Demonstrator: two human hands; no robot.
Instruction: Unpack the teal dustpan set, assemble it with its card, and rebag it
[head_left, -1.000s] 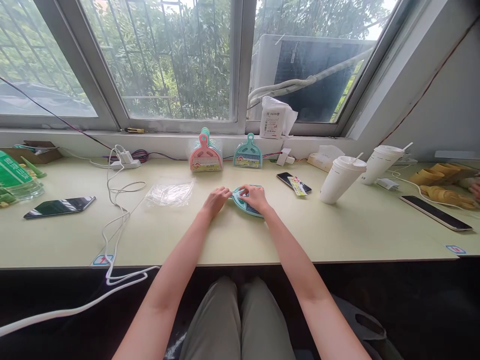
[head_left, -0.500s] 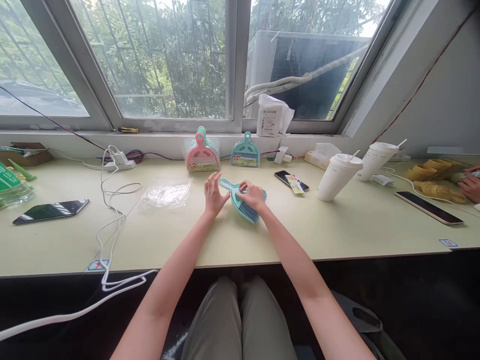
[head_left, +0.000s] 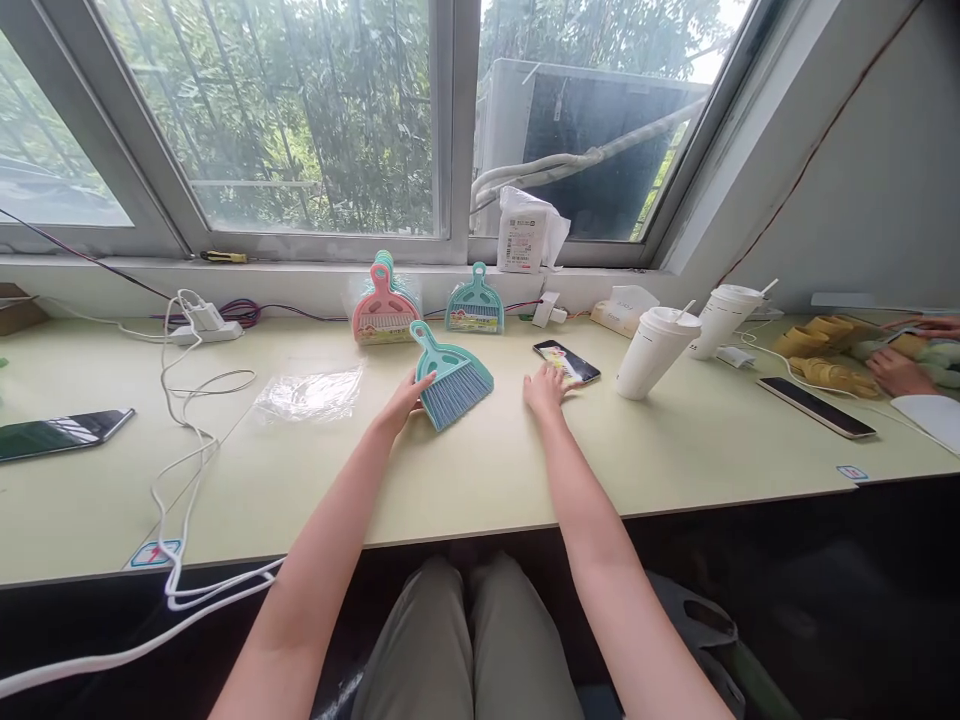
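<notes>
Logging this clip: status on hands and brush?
Left hand holds teal brush tilted. Right hand flat on table, touching phone. Nothing between them.

Teal brush (head_left: 452, 378), pink dustpan (head_left: 383, 312), pale-green table (head_left: 480, 470)

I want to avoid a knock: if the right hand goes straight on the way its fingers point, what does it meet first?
Most likely the phone: the right hand points up-right, fingertips already at its near edge. The cups stand further right.

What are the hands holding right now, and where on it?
The left hand grips the small teal plastic hand brush at the left edge of its bristle head. The right hand holds nothing; it rests flat on the pale green table.
</notes>
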